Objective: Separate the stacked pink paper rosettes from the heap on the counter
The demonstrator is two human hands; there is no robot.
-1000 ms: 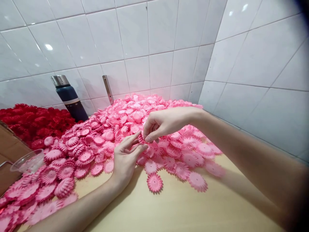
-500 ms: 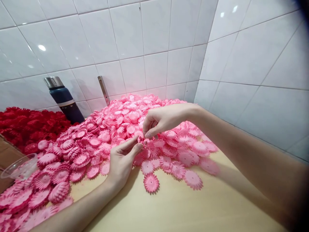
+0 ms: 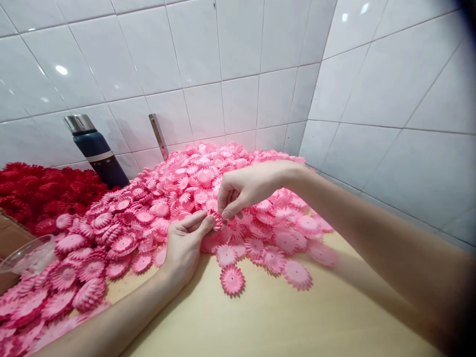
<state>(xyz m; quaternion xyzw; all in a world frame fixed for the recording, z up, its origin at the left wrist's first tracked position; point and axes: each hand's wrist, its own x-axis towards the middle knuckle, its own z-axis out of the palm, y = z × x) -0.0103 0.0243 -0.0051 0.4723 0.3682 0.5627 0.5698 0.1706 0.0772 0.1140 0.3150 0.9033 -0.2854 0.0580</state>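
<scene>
Between finger and thumb, my left hand (image 3: 186, 243) pinches a pink scalloped flower disc (image 3: 214, 219) held on edge just above the heap. My right hand (image 3: 238, 193) is closed beside it, its fingertips pointing down at the disc's right edge. Whatever sits between those right fingertips is too small to make out. Around and behind both hands spreads a large heap of pink flower discs (image 3: 174, 173). A single round pink disc (image 3: 232, 280) lies on the table in front of the heap.
A dark blue bottle (image 3: 98, 151) with a steel cap leans at the back left, near a pile of red petal pieces (image 3: 48, 193). At left are a clear plastic bowl (image 3: 29, 255) and a cardboard box (image 3: 13, 243). A metal strip (image 3: 158, 136) stands against the tiled wall (image 3: 238, 44).
My left hand has shifted slightly left and tilted the pinched disc so more of it shows. My right hand has dipped a little beside it.
</scene>
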